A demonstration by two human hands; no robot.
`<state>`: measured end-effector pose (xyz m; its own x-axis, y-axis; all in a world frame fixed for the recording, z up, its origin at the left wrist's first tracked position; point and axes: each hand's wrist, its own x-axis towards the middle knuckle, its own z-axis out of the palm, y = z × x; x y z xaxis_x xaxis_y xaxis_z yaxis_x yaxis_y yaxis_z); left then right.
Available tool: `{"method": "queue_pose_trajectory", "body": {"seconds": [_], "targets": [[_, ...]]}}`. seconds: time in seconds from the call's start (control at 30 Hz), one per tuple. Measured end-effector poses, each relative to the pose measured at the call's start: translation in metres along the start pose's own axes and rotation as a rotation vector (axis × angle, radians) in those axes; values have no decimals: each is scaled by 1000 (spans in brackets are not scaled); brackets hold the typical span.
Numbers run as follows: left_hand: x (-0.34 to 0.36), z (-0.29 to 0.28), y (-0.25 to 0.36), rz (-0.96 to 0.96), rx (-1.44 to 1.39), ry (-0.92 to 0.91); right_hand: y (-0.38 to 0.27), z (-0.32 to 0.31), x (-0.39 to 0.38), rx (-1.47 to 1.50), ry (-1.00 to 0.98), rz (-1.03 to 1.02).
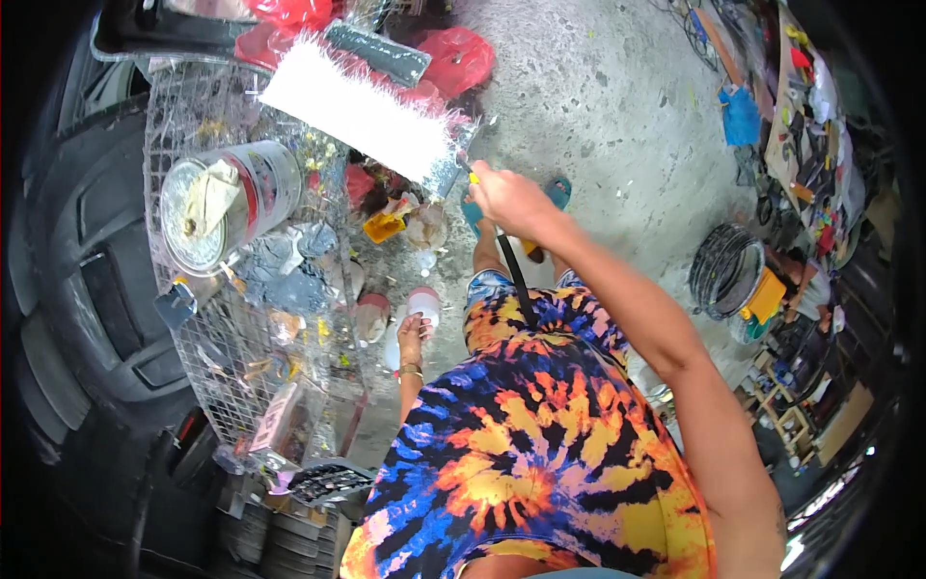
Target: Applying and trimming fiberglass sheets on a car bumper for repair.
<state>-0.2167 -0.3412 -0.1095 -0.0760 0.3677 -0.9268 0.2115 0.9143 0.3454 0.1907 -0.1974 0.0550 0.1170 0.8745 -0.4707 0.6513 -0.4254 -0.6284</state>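
Note:
My right hand [506,203] is closed around the handle of a paint roller in front of me. The roller's wide, fluffy sleeve [357,111] is bright white and slants down to the right above the wire rack. A black shaft [514,270] runs from below this hand toward my shirt. Lower down on the left, my left hand [412,340] has its fingers against a small white container [422,307] with a pinkish rim, and appears to grip it. Its underside is hidden.
A wire mesh rack [217,372] on the left bears a large paint can [231,203] with a cloth on its lid. A dark grey roller [378,54] and red plastic bags [458,60] lie beyond. Coiled black hose [728,270] and clutter stand at right on the concrete floor [598,125].

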Motion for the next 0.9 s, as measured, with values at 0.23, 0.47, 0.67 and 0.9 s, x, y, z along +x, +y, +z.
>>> {"method": "queue_pose_trajectory", "body": {"seconds": [0.23, 0.47, 0.67, 0.9], "targets": [[-16, -13, 14, 35, 93, -45, 19, -1, -30, 107, 307, -119], [-31, -15, 36, 67, 229, -27, 29, 48, -26, 239, 287, -137], [-46, -8, 55, 96, 291, -30, 64, 15, 27, 129, 516, -187], [-63, 7, 68, 106, 447, -25, 82, 12, 40, 307, 593, -127]]}}
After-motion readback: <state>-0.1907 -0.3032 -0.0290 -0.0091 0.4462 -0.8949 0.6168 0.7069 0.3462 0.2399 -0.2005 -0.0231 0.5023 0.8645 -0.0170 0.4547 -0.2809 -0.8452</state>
